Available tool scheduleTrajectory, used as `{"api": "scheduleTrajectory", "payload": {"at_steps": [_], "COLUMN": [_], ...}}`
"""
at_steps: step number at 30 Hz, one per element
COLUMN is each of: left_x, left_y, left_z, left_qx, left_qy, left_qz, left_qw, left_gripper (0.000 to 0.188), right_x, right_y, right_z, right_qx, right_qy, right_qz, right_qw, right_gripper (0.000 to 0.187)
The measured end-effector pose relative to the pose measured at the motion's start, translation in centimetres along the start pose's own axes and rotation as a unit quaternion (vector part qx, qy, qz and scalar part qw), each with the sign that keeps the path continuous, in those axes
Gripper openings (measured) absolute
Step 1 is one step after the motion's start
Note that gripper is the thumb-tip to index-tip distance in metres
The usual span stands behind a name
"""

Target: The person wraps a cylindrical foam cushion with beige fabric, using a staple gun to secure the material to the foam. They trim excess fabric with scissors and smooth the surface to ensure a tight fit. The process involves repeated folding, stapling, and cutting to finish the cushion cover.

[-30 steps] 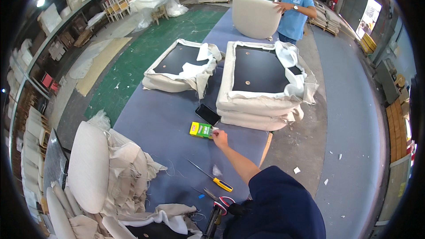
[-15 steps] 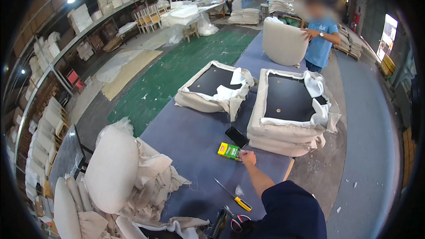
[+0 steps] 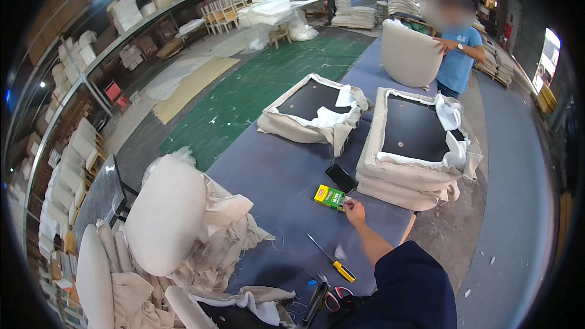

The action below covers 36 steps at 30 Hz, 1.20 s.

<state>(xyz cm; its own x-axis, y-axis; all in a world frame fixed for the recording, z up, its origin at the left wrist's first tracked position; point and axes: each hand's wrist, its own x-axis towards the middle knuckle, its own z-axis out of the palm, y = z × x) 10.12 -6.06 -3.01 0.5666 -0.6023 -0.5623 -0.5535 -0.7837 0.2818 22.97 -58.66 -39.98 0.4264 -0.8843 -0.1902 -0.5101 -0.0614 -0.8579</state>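
Note:
My right hand [image 3: 354,212] reaches in from the lower right, its fingers pinched together at the near right end of a small yellow-and-green box [image 3: 329,197]. A small greyish piece shows between the fingertips and the box; what it is I cannot make out. Just beyond the box lies a black phone [image 3: 340,178]. Closer to me are a screwdriver [image 3: 343,271] with a yellow handle, scissors [image 3: 337,298] with red-rimmed handles and a dark tool [image 3: 313,306] partly cut off by my sleeve. My left hand is out of view.
Upholstered seat pads, black underside up, form a stack [image 3: 414,173] on the right of the blue-grey table [image 3: 256,170]; another pad [image 3: 311,109] lies beyond. Cushions with loose fabric [image 3: 167,213] crowd the near left. Across the table, a person in blue [image 3: 460,61] holds a beige cushion [image 3: 409,55].
The whole view has shifted, so everything sits further right and slightly higher. My right hand stays at the box's end, its fingers still pinched. The box appears unmoved on the table.

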Motion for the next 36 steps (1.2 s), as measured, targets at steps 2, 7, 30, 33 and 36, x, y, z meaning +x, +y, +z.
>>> {"api": "scheduleTrajectory", "payload": {"at_steps": [2, 7, 30, 33, 36], "left_x": [-0.1, -0.7, -4.0, -4.2, -4.7], "left_y": [1.1, 3.3, 0.9, 1.2, 0.8], "left_z": [-1.2, -3.1, -1.5, -1.8, -0.7], "left_qx": [-0.037, -0.076, -0.031, -0.047, -0.077], "left_qy": [-0.011, -0.022, 0.112, 0.121, 0.123], "left_qz": [-0.045, -0.11, -0.036, -0.038, -0.053], "left_qw": [0.998, 0.991, 0.993, 0.991, 0.988], "left_gripper": [0.039, 0.037, 0.033, 0.03, 0.026], "right_x": [-1.0, -1.1, -31.8, -32.3, -32.3], "right_y": [-0.5, -0.3, -14.3, -17.3, -19.2], "right_z": [0.0, 0.3, -10.9, -10.7, -10.3], "right_qx": [-0.048, -0.068, 0.035, -0.072, -0.15], "right_qy": [0.016, 0.01, -0.355, -0.384, -0.394], "right_qz": [-0.057, -0.098, -0.427, -0.56, -0.649], "right_qw": [0.997, 0.993, 0.831, 0.73, 0.633], "right_gripper": [0.024, 0.017, 0.013, 0.015, 0.01]}}
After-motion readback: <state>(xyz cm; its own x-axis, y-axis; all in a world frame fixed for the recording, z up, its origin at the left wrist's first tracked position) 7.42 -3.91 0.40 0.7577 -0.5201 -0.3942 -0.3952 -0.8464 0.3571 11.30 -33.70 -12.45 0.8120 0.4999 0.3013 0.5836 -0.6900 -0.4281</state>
